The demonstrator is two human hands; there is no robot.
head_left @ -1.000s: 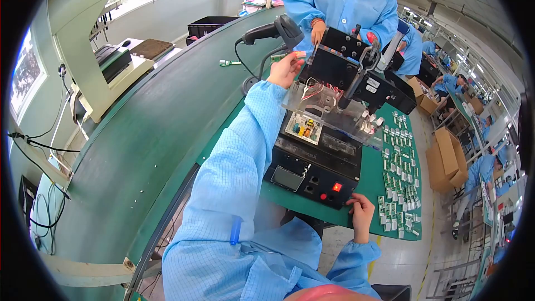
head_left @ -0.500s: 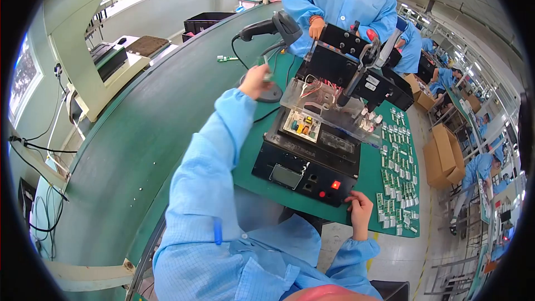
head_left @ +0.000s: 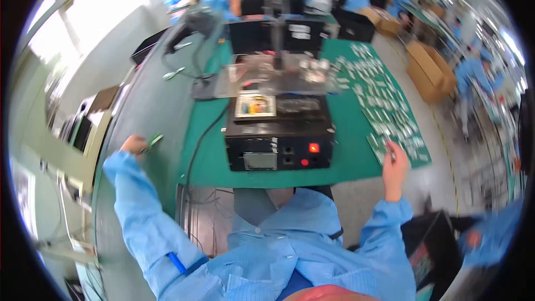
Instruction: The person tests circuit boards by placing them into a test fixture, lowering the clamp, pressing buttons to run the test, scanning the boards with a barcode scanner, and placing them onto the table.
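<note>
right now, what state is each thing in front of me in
left hand: closed on the small board
small board: held
right hand: at the laid-out boards, grip blurred
laid-out boards: in rough rows
red switch: lit
screen: grey, nothing readable
clear plate: raised above the black box
mounted board: component side up
cardboard box: open

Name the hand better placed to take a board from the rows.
Likely the right hand: it is at the rows of boards, while the left hand, far off, holds a green board.
</note>
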